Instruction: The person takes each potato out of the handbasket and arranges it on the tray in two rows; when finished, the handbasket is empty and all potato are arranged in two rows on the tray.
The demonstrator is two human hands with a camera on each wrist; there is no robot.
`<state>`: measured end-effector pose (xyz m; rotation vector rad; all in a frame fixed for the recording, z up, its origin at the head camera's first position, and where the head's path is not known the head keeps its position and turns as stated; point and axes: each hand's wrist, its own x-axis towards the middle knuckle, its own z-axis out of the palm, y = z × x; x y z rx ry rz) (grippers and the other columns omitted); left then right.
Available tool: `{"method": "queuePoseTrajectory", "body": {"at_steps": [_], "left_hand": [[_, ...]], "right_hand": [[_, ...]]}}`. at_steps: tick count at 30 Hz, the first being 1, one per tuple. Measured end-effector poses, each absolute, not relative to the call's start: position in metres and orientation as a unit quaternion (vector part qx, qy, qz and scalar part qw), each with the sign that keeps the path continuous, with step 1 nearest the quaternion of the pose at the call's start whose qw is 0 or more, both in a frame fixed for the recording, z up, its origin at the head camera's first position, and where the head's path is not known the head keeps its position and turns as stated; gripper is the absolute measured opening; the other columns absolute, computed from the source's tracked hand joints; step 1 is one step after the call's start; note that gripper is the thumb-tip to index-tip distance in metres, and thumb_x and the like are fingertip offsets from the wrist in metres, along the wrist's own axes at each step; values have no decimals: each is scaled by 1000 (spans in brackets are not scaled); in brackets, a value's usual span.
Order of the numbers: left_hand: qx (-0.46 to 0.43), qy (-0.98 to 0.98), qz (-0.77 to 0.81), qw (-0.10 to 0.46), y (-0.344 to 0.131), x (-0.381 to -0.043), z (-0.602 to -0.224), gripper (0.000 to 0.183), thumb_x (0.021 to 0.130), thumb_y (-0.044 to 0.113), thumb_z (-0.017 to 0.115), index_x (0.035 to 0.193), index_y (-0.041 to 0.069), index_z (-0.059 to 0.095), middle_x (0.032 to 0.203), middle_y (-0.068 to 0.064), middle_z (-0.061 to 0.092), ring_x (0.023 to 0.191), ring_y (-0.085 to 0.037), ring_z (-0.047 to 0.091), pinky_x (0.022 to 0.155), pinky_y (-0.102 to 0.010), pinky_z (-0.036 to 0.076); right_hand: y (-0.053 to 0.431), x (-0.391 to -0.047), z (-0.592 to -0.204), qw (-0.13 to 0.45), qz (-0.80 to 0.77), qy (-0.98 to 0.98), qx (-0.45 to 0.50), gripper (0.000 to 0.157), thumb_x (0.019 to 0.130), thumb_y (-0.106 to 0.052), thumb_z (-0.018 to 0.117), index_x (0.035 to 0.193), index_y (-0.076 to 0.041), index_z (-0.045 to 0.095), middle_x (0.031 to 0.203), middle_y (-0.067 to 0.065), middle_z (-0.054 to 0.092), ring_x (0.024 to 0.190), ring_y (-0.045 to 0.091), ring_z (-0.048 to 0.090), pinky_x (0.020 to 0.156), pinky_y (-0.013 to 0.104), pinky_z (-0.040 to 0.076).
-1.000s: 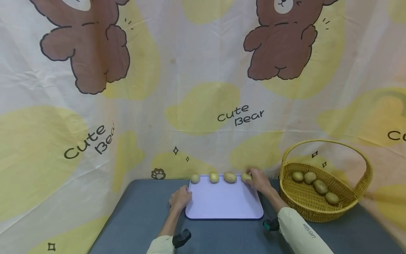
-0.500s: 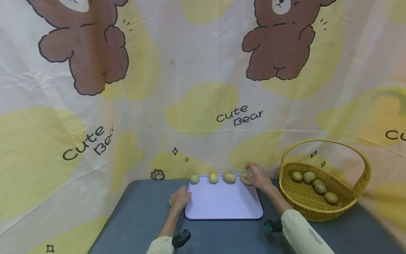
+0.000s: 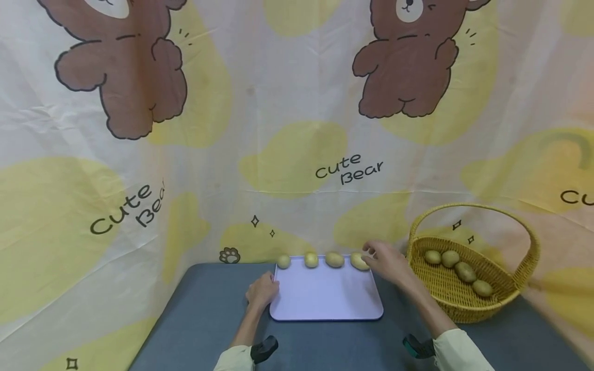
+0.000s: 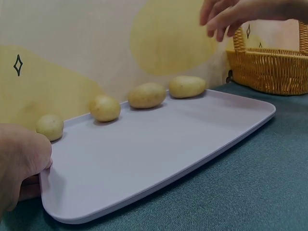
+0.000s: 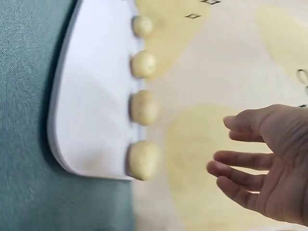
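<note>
A pale lilac tray (image 3: 325, 294) lies on the table with several potatoes in a row along its far edge. My left hand (image 3: 262, 290) grips the tray's left rim; in the left wrist view the fingers of that hand (image 4: 21, 161) curl at the rim beside the leftmost potato (image 4: 50, 127). Above the far right corner, my right hand (image 3: 386, 262) hovers close to the rightmost potato (image 3: 358, 261) and holds nothing. The right wrist view shows this hand (image 5: 274, 163) with fingers loosely bent and apart, away from the nearest potato (image 5: 143, 160).
A yellow wicker basket (image 3: 457, 312) with a tall handle stands to the right of the tray, several potatoes (image 3: 465, 272) inside it. A bear-printed cloth (image 3: 287, 103) hangs right behind the table (image 3: 185, 319). Table surface extends left and in front of the tray.
My right hand has let go of the rightmost potato, lifted and drawn right toward the basket. The potato stays on the tray. My left hand keeps its place at the rim.
</note>
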<state>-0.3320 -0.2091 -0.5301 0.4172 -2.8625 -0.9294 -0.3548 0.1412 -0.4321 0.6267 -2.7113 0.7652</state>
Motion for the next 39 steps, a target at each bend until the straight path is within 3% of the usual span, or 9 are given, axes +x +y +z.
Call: {"method": "queuePoseTrajectory", "body": {"at_steps": [9, 15, 18, 27, 33, 39], "left_hand": [[141, -940, -307, 54, -210, -332, -531, 23, 100, 22, 60, 81, 12, 50, 73, -5, 47, 73, -25, 48, 69, -41, 31], [141, -938, -313, 55, -210, -327, -525, 21, 100, 20, 58, 82, 11, 51, 73, -6, 47, 73, -25, 48, 69, -39, 30], [140, -939, -309, 57, -210, -328, -527, 21, 100, 20, 58, 82, 12, 51, 73, -6, 47, 72, -25, 48, 69, -40, 30], [138, -940, -308, 52, -210, -336, -534, 20, 100, 23, 59, 84, 12, 53, 75, -6, 50, 74, -25, 49, 69, -41, 31], [136, -940, -308, 58, -209, -332, -528, 20, 100, 21, 58, 84, 11, 53, 74, -6, 49, 73, -25, 49, 70, -41, 32], [136, -938, -314, 54, -206, -327, -524, 20, 100, 21, 59, 84, 11, 53, 74, -6, 48, 73, -24, 48, 70, -39, 31]], "right_hand": [[177, -318, -404, 143, 256, -928, 230, 12, 98, -16, 70, 105, -7, 73, 94, 9, 76, 85, 21, 73, 70, 39, 58], [210, -313, -399, 140, 248, -932, 223, 6, 98, -15, 70, 101, -10, 73, 88, 2, 75, 78, 11, 69, 64, 27, 52], [227, -315, -399, 129, 239, -938, 214, 8, 99, -15, 69, 102, -8, 74, 87, 2, 75, 75, 10, 67, 62, 28, 51], [269, -340, -384, 60, 216, -955, 196, 19, 101, -17, 65, 108, 0, 70, 94, 16, 73, 74, 18, 67, 63, 38, 53], [282, -372, -380, 61, 185, -957, 216, 19, 99, -14, 66, 102, 5, 70, 94, 22, 74, 73, 24, 69, 65, 41, 55], [290, -398, -384, 17, 174, -963, 205, 22, 98, -13, 63, 101, 7, 69, 85, 17, 70, 59, 16, 52, 64, 37, 46]]}}
